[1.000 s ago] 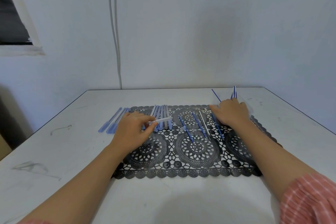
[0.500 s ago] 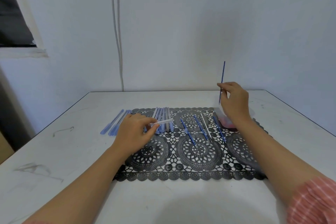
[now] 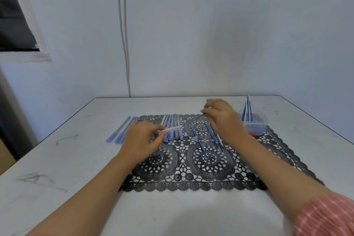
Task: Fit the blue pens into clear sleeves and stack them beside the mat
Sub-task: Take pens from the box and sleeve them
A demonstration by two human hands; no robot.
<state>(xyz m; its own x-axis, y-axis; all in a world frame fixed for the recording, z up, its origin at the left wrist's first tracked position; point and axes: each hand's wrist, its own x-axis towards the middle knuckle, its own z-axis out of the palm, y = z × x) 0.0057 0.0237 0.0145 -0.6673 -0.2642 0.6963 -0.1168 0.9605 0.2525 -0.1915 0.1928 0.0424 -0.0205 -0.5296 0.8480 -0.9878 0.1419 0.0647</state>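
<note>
A black lace mat (image 3: 208,176) lies on the white table. My left hand (image 3: 142,141) pinches a clear sleeve (image 3: 169,129) over the mat's left part, its open end pointing right. My right hand (image 3: 225,119) pinches a thin blue pen (image 3: 200,116) whose tip points left and down toward the sleeve. Several empty clear sleeves (image 3: 172,125) lie in a row at the mat's back left. Loose blue pens (image 3: 199,142) lie on the mat's middle. A stack of sleeved pens (image 3: 122,130) rests on the table left of the mat.
A clear plastic tub (image 3: 257,124) at the mat's back right holds several upright blue pens (image 3: 248,109). The table (image 3: 67,159) ends at a wall behind. A cable (image 3: 125,44) runs down the wall. A window sill sits at the left.
My right hand lifted a blue pen from the tub area, raised it upright, then swung it down and left toward the sleeve. My left hand kept the sleeve nearly still.
</note>
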